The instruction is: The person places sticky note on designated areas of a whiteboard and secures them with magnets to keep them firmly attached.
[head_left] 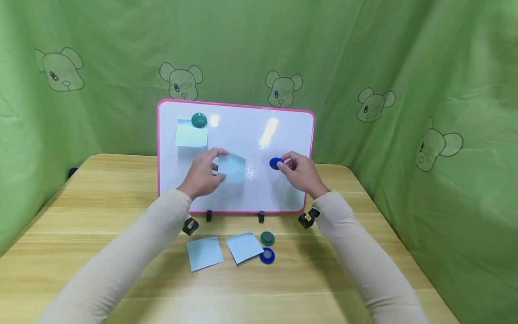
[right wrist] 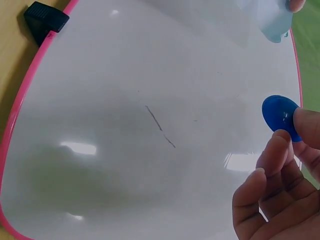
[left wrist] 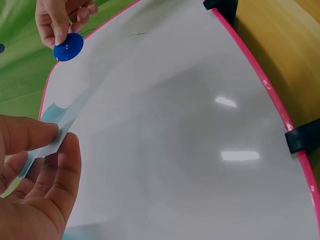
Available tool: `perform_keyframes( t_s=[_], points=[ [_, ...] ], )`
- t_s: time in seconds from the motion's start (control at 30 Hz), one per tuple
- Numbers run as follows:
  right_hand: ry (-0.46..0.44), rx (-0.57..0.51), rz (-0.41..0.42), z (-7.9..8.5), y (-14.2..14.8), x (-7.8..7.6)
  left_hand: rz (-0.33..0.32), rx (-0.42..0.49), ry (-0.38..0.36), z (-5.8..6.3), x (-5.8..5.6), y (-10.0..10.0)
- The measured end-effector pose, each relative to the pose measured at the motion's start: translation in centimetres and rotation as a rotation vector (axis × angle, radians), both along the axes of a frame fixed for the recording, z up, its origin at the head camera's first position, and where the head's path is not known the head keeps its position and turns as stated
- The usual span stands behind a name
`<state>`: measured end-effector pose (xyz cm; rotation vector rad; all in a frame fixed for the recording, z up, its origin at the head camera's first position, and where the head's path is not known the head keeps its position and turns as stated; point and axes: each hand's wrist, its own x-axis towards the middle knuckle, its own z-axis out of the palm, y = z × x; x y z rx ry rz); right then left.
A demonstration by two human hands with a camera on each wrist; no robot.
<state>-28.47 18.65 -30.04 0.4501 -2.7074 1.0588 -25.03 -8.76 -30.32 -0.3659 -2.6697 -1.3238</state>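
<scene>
In the head view, the left hand (head_left: 203,173) pinches a light blue sticky note (head_left: 234,168) in front of a pink-edged whiteboard (head_left: 259,193). The right hand (head_left: 301,172) pinches a round blue magnet (head_left: 275,163). Two more notes (head_left: 205,254) and two other magnets (head_left: 267,238) lie on the table (head_left: 243,297).

In the left wrist view, the note bends between thumb and fingers.

In the right wrist view, thumb and fingertip squeeze the magnet.

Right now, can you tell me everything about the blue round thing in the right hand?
The blue round thing is a smooth, glossy disc, perhaps plastic, with small bright reflections. The right hand pinches it near its edge between thumb and fingers, holding it up above the table, in front of the right half of the whiteboard.
</scene>
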Motion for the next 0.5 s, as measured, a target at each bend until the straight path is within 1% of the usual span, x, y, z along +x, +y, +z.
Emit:
perform_keyframes(
  t_s=[0.23,0.5],
  points=[
    [-0.002,-0.013,0.008,0.4,-0.6,-0.4,-0.013,-0.005,0.051,0.1,-0.7,0.2],
    [-0.012,-0.035,-0.017,0.5,-1.1,-1.0,-0.009,-0.006,0.082,0.1,-1.2,0.3]
  ],
)
